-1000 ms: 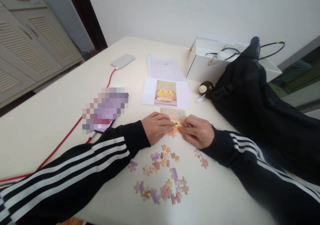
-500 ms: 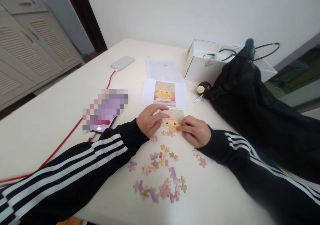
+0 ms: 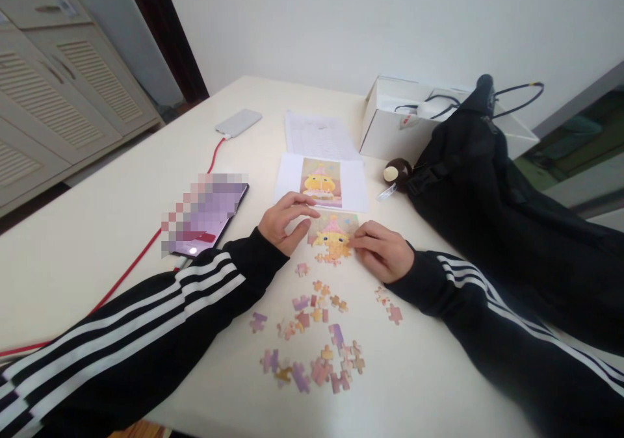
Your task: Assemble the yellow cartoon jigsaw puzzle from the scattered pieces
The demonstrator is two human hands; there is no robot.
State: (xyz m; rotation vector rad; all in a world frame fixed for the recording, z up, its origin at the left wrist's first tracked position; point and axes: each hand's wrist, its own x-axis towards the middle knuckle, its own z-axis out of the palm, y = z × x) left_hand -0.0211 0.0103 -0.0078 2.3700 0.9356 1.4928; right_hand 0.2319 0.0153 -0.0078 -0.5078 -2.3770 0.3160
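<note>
A partly joined jigsaw puzzle (image 3: pixel 334 229) lies on the table, showing a yellow figure in a pink party hat; its lower edge is uneven. Just left of its upper corner, my left hand (image 3: pixel 286 222) is open, fingers stretched over the lower part of a printed sheet. At the puzzle's right edge, my right hand (image 3: pixel 383 251) is closed, fingertips together against that edge; whatever they hold is hidden. One pink puzzle piece (image 3: pixel 302 270) lies just below the puzzle. Nearer me are several loose puzzle pieces (image 3: pixel 300 377), with a reddish piece (image 3: pixel 394 314) to the right.
The printed sheet (image 3: pixel 287 177) with the reference picture lies behind the puzzle. To the left are a phone (image 3: pixel 209 220), a red cable (image 3: pixel 131 267) and a power bank (image 3: pixel 239 123). A black bag (image 3: pixel 480 184) and a white box (image 3: pixel 390 128) stand at right.
My left hand has lifted off the puzzle and drawn back left, uncovering its left part and the pink piece below. My right hand stays at the right edge.
</note>
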